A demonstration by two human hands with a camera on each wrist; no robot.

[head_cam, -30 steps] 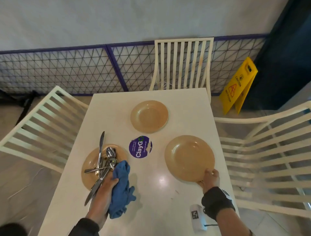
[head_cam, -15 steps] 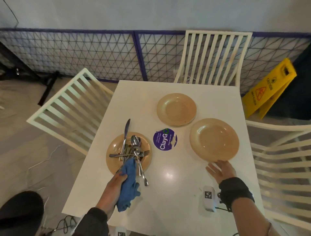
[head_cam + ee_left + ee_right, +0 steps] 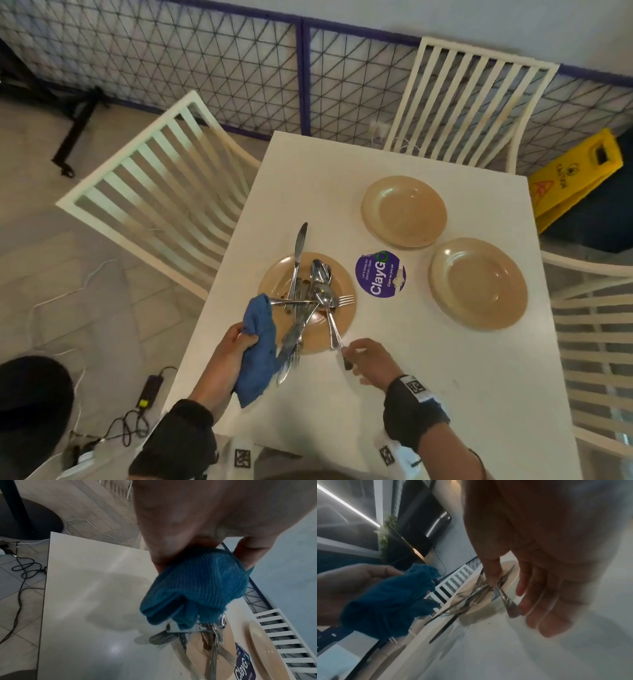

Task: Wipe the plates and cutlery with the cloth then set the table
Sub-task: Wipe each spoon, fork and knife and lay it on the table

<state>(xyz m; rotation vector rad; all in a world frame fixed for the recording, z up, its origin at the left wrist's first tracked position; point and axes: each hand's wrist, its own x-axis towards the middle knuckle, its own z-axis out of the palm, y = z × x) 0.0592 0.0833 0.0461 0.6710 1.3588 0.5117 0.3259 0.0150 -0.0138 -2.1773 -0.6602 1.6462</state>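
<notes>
A tan plate (image 3: 270, 277) near the table's left edge carries a heap of cutlery (image 3: 310, 298): knives, forks and spoons. My left hand (image 3: 236, 346) grips a bunched blue cloth (image 3: 258, 353) beside that plate; the left wrist view shows the cloth (image 3: 199, 584) hanging over the cutlery (image 3: 212, 639). My right hand (image 3: 356, 356) pinches the handle of a spoon (image 3: 330, 318) at the plate's near rim; in the right wrist view my thumb and finger close on that handle (image 3: 503, 597). Two bare tan plates, one at the back (image 3: 404, 210) and one at the right (image 3: 478, 282), lie on the white table (image 3: 445, 394).
A round purple ClayGo sticker (image 3: 380, 275) sits mid-table. White slatted chairs stand at the left (image 3: 161, 185), the far side (image 3: 469, 102) and the right (image 3: 596, 342). A yellow caution sign (image 3: 575, 174) stands by the mesh fence. Cables and a charger (image 3: 147, 390) lie on the floor at left.
My right hand left the right plate's rim, crossed to the cutlery plate and took hold of a spoon handle. The left hand with the cloth shifted slightly left. The camera view swung leftward.
</notes>
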